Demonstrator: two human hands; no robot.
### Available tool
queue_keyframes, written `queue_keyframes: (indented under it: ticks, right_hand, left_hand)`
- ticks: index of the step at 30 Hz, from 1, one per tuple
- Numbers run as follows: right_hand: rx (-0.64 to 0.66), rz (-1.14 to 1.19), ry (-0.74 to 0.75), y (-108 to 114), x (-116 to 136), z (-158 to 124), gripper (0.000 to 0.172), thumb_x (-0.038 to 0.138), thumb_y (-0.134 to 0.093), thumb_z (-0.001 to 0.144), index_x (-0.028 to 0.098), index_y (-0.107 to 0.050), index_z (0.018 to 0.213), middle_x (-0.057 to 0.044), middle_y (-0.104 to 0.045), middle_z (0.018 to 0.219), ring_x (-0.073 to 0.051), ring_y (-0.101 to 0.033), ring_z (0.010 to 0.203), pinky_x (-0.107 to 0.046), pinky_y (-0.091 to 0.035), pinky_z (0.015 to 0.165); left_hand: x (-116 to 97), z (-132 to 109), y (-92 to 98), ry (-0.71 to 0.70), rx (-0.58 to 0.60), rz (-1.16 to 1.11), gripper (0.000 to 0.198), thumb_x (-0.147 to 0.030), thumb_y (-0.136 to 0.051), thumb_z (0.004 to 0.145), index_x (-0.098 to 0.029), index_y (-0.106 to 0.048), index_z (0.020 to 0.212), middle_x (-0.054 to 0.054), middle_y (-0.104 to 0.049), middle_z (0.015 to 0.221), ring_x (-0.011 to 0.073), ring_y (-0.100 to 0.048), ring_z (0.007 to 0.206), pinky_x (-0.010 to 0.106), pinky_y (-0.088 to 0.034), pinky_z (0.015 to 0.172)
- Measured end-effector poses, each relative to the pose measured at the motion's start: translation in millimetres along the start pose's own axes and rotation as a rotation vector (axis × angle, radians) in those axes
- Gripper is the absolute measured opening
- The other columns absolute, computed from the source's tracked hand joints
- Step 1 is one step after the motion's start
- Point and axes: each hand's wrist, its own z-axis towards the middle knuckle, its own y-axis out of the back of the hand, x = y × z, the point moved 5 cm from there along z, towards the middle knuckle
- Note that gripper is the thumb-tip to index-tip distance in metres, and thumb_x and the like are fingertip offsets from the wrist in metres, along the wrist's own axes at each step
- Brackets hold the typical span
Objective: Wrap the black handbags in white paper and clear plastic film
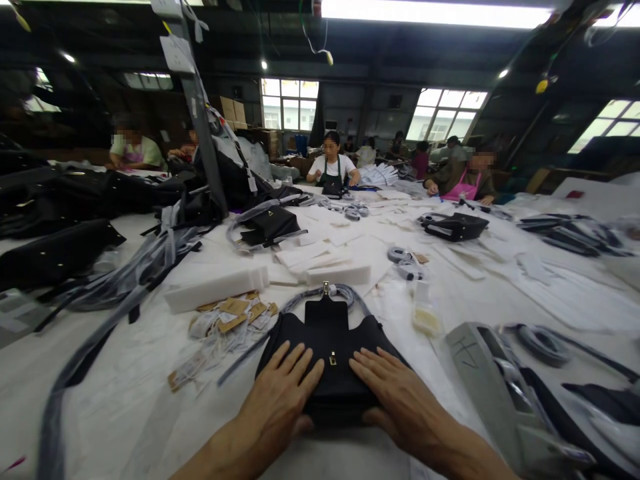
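Observation:
A black handbag (340,390) lies in front of me on the white-covered table. Its flap tab (326,313), with a metal clasp plate at the tip, points away from me. Below the tab a gold-coloured turn lock (333,359) shows on the bag's face. My left hand (283,383) rests flat on the left half of the bag, fingers stretched out. On the right half lies my right hand (393,383), also flat with its fingers extended. Both thumbs are at the bag's near edge. Behind the bag curls a plastic-wrapped strap (345,292).
Paper tags (233,317) lie to the left, near white foam blocks (217,287). A grey tape dispenser (493,393) stands at the right. Farther back are more black bags (270,225), wrapped straps (120,267) and a metal post (204,127). Several people (333,167) sit across the table.

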Motion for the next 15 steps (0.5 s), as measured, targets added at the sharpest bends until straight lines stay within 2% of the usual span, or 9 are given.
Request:
queue_keyframes:
  ticks: [2, 4, 6, 9, 12, 15]
  right_hand:
    - [-0.034, -0.054, 0.017, 0.7, 10.3, 9.5, 0.086, 0.019, -0.071, 0.073, 0.021, -0.036, 0.152, -0.011, -0.037, 0.156, -0.031, -0.037, 0.142, -0.053, -0.032, 0.117]
    - [-0.070, -0.140, 0.073, -9.2, 19.6, 20.0, 0.089, 0.026, -0.075, 0.072, 0.026, -0.035, 0.152, -0.010, -0.039, 0.155, -0.033, -0.042, 0.139, -0.054, -0.038, 0.113]
    - [-0.123, -0.261, 0.164, -24.9, 24.7, 27.1, 0.076, 0.025, -0.072, 0.074, 0.026, -0.046, 0.145, -0.008, -0.054, 0.144, -0.032, -0.056, 0.127, -0.048, -0.048, 0.104]
    - [-0.300, -0.469, 0.378, -45.1, 26.6, 26.6, 0.050, 0.019, -0.061, 0.082, 0.025, -0.060, 0.131, -0.001, -0.072, 0.121, -0.024, -0.071, 0.101, -0.032, -0.057, 0.083]
    - [-0.472, -0.603, 0.542, -61.5, 24.4, 20.9, 0.038, 0.022, -0.051, 0.091, 0.027, -0.064, 0.126, 0.003, -0.075, 0.113, -0.017, -0.073, 0.088, -0.026, -0.055, 0.070]
    - [-0.635, -0.635, 0.530, -82.6, 24.7, 21.8, 0.036, 0.025, -0.042, 0.097, 0.029, -0.066, 0.124, 0.004, -0.076, 0.109, -0.016, -0.073, 0.087, -0.025, -0.053, 0.072]
  left_hand:
    - [6.5, -1.6, -5.7, 0.035, -0.028, 0.018, 0.086, -0.043, -0.080, 0.076, -0.023, -0.039, 0.149, 0.017, -0.044, 0.150, 0.0355, -0.043, 0.138, 0.056, -0.033, 0.115]
    - [11.2, -5.5, -14.7, 0.038, -0.072, 0.042, 0.070, -0.034, -0.069, 0.087, -0.025, -0.039, 0.149, 0.014, -0.051, 0.146, 0.0314, -0.050, 0.133, 0.050, -0.038, 0.112]
    - [13.4, -12.2, -21.5, 0.005, -0.141, 0.080, 0.055, -0.025, -0.056, 0.094, -0.026, -0.042, 0.147, 0.010, -0.058, 0.140, 0.0266, -0.057, 0.126, 0.042, -0.044, 0.107]
    - [14.8, -25.9, -23.4, -0.078, -0.264, 0.156, 0.044, -0.023, -0.049, 0.097, -0.023, -0.048, 0.142, 0.008, -0.064, 0.132, 0.0235, -0.063, 0.116, 0.036, -0.050, 0.099]
    - [15.9, -36.6, -22.2, -0.150, -0.384, 0.205, 0.040, -0.027, -0.047, 0.099, -0.022, -0.050, 0.138, 0.007, -0.067, 0.126, 0.0214, -0.065, 0.111, 0.033, -0.052, 0.095]
    - [17.7, -35.3, -27.2, -0.127, -0.495, 0.263, 0.035, -0.029, -0.048, 0.099, -0.026, -0.054, 0.133, 0.004, -0.069, 0.121, 0.0194, -0.066, 0.108, 0.031, -0.052, 0.093]
